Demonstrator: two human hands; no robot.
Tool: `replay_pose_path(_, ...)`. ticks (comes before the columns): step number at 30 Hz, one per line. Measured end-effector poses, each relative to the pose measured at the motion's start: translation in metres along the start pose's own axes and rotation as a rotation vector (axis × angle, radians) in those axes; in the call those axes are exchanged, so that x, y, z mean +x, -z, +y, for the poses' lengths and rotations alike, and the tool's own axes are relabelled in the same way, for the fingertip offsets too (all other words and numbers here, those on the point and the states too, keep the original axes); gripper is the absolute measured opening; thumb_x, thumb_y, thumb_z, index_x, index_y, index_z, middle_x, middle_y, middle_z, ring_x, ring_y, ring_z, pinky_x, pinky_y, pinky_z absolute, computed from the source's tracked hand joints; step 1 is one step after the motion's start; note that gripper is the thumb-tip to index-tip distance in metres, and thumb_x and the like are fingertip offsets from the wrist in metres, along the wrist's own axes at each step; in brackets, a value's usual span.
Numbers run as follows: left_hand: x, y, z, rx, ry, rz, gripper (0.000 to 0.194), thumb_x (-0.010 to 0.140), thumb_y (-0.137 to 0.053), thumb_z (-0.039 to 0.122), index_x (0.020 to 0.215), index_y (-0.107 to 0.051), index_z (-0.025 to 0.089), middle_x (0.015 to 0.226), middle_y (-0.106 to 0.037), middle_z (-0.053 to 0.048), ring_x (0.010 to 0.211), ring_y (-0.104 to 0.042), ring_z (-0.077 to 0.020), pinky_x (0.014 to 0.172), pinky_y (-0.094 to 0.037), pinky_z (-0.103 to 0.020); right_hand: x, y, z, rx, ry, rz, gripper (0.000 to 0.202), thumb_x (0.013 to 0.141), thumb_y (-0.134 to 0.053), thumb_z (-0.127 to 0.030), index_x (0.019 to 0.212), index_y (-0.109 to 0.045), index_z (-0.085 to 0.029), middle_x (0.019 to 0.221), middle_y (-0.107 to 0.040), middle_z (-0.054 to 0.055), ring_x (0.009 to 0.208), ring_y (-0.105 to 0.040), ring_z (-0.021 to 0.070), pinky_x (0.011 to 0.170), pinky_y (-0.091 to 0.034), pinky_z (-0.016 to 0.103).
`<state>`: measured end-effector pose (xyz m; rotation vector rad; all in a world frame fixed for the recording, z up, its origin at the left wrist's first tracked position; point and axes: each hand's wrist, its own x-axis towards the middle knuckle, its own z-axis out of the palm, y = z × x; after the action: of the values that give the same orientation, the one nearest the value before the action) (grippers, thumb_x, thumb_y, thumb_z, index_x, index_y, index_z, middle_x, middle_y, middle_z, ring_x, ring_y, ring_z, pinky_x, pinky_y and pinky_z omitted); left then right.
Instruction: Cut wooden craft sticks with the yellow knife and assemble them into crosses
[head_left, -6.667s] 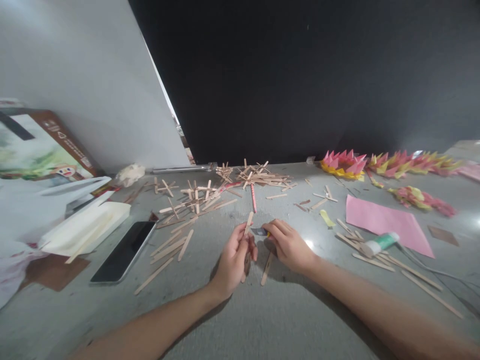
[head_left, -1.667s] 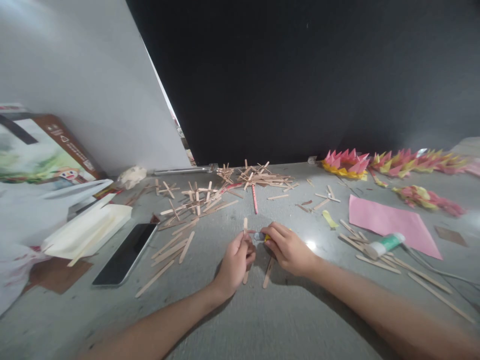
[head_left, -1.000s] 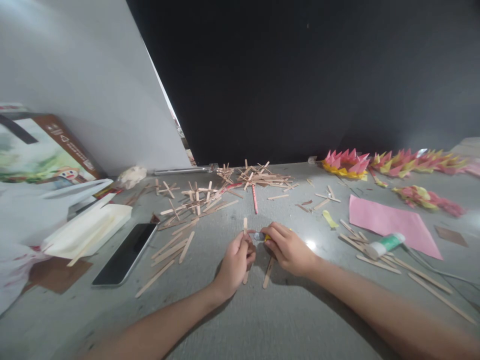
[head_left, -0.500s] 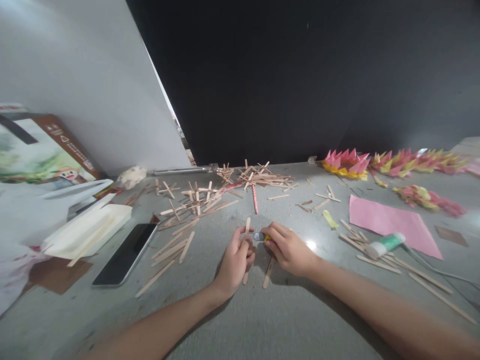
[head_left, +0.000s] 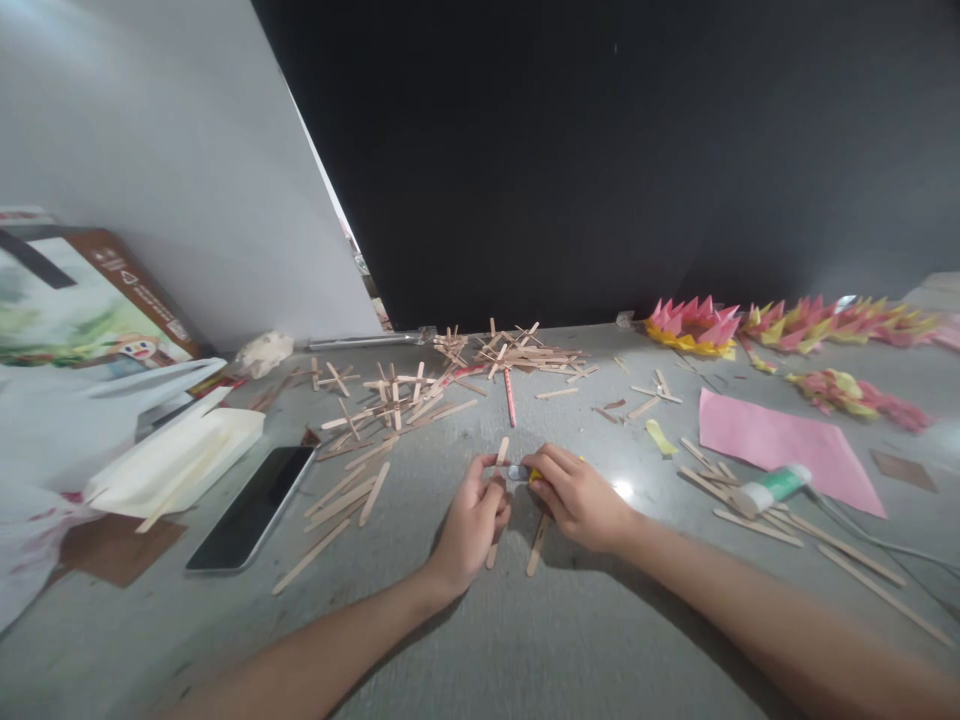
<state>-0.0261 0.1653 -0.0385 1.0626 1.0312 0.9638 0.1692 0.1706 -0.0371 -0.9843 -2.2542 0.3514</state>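
Note:
My left hand (head_left: 472,515) is closed on a wooden craft stick (head_left: 503,449). The stick's upper end leans right above the fingers, and wood also shows below them. My right hand (head_left: 574,497) is closed round a small tool (head_left: 517,472) with a grey, rounded front and a bit of yellow at the fingers. The tool's tip meets the held stick by the left fingertips; its exact kind is too small to make out. Another craft stick (head_left: 537,546) lies flat under my right hand, its top hidden.
Crossed craft sticks (head_left: 517,355) pile up at the back, beside a red patterned stick (head_left: 510,398). Left are a phone (head_left: 251,508) and a white tray (head_left: 240,430). Right lie pink paper (head_left: 787,445), a glue stick (head_left: 772,490), a cable (head_left: 862,537) and pink-yellow paper crowns (head_left: 690,330).
The upper end of the craft stick in my left hand has tipped slightly to the right, against the tool. Both hands stay nearly in place.

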Motion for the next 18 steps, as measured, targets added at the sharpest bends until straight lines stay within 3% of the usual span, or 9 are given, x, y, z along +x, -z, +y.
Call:
replay_pose_path(8,0.0014,0.0020,-0.0024,-0.047,-0.003,-0.014,0.029,0.091,-0.057,0.043,0.109,-0.047,0.023,0.058,-0.028,0.014,0.045,-0.019,-0.0067,0.044,-0.013,-0.019,-0.0004,-0.0003,0.0005,-0.001,-0.005,-0.005,0.024,0.109,-0.039,-0.021,0.127,-0.055,-0.020,0.107,-0.064,0.011,0.097,-0.062,0.0256,0.082,-0.052,0.038)
replay_pose_path(18,0.0030,0.0022,-0.0051,-0.052,0.001,-0.026,0.041,0.092,-0.060,0.061,0.104,-0.048,0.023,0.058,-0.025,0.014,0.045,-0.014,-0.0067,0.042,-0.012,-0.018,-0.0010,-0.0015,0.0017,0.011,0.004,0.003,0.024,0.109,-0.040,-0.022,0.129,-0.055,-0.021,0.107,-0.064,0.011,0.097,-0.062,0.0254,0.083,-0.052,0.038)
